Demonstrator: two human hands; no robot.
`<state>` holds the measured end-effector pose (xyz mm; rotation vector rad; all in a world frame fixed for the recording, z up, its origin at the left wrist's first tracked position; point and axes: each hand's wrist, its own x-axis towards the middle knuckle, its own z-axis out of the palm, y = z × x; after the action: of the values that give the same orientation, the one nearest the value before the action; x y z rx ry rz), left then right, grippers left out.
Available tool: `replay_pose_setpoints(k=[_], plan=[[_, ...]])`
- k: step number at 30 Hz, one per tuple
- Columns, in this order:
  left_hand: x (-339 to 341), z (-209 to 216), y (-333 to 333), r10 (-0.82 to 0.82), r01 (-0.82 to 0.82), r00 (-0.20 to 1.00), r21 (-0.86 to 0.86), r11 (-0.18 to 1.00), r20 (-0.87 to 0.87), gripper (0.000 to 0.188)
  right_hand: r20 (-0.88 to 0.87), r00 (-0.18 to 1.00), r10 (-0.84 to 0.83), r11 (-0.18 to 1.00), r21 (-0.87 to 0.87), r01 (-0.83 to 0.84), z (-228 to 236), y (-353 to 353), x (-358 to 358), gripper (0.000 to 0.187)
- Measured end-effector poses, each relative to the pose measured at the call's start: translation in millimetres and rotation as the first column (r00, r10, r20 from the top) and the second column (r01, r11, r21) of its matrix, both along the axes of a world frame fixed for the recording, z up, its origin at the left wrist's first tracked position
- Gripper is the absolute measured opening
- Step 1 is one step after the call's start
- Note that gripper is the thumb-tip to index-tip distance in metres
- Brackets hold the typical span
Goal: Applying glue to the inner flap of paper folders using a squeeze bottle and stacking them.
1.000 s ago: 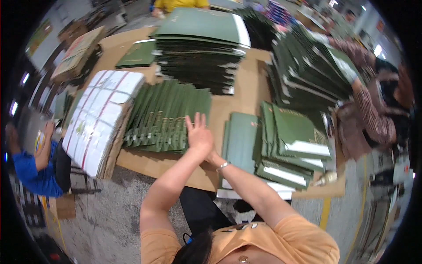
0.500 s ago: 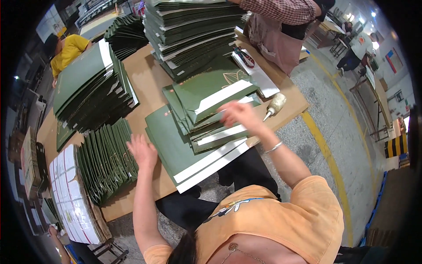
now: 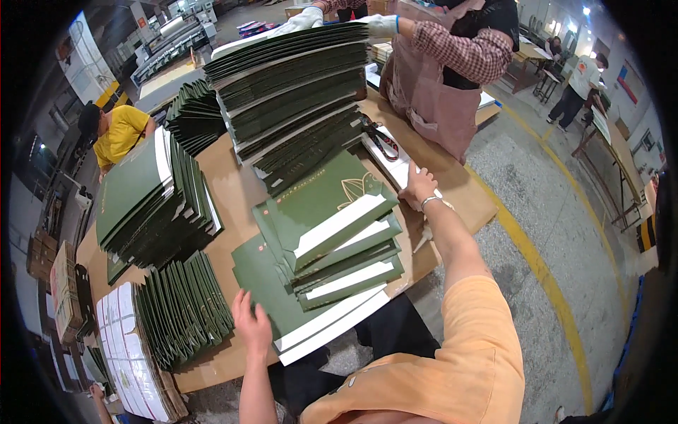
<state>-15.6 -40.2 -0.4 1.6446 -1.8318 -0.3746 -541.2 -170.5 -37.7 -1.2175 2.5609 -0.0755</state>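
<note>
My left hand hovers, fingers apart, by the left edge of a flat green sheet with white strips along its near edge. Out to the right, my right hand reaches the near end of a stack of white paper strips; its fingers are spread on the strips. Scissors with dark and red handles lie on that stack. Between my hands, several folded green paper bags with white flaps overlap on the sheet. A glue bottle is mostly hidden beside my right forearm.
A tall pile of green bags stands at the far side, with a co-worker's gloved hands on top. More green bags and a fanned row fill the left, next to a white wrapped bundle. A person in yellow is beyond.
My right hand has moved from above the folded bags to the white strips on the right. My left hand stays near the sheet's left edge. The view has shifted, showing the co-worker's gloves.
</note>
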Motion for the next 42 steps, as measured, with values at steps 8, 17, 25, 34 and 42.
replay_pose_setpoints(k=[8,17,25,34,42], plan=[[7.7,-0.9,-14.9,0.097,-0.091,0.976,0.039,0.995,-0.196,0.031,0.026,0.995,0.102,0.995,-0.007,-0.101,79.6,-13.2,-70.7,0.064],[21.0,-4.2,-13.9,0.134,-0.118,0.961,0.078,0.99,-0.243,0.029,0.243,0.896,0.371,0.929,-0.097,-0.358,226.4,99.4,-90.2,0.052],[57.3,-12.4,-24.6,0.166,-0.165,0.955,0.025,0.986,-0.244,0.026,0.355,0.828,0.435,0.708,-0.703,-0.071,315.9,185.0,-55.4,0.071],[63.2,-2.8,-27.9,0.185,-0.204,0.922,-0.022,0.979,-0.339,0.026,-0.321,0.768,0.554,0.129,-0.879,-0.46,452.6,-8.9,25.1,0.065],[101.3,-11.3,-17.9,0.313,-0.344,0.881,-0.026,0.939,-0.354,0.022,-0.453,0.865,0.216,0.228,-0.838,-0.496,473.1,-177.6,142.1,0.074]])
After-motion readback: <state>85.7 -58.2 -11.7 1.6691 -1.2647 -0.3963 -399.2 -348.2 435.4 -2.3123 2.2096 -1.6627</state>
